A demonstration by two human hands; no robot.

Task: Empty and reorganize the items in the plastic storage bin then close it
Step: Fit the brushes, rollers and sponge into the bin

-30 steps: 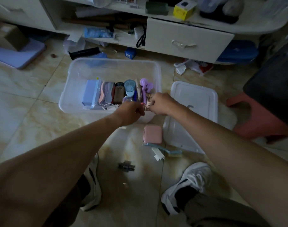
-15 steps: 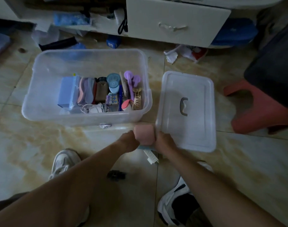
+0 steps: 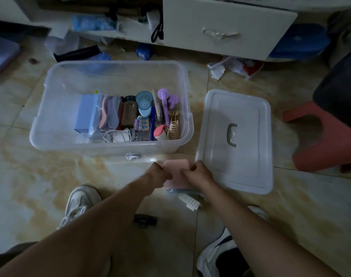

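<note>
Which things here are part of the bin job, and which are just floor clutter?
Job: bin, lid, pink case held by left hand and right hand, brush.
Clutter: stool, torn paper, black clip.

Two bare forearms reaching forward and converging low over the floor, left hand (image 3: 158, 174) and right hand (image 3: 198, 173) close together, knuckles up, fingers curled, each gripping an opposite side of one pink case (image 3: 176, 166)
</note>
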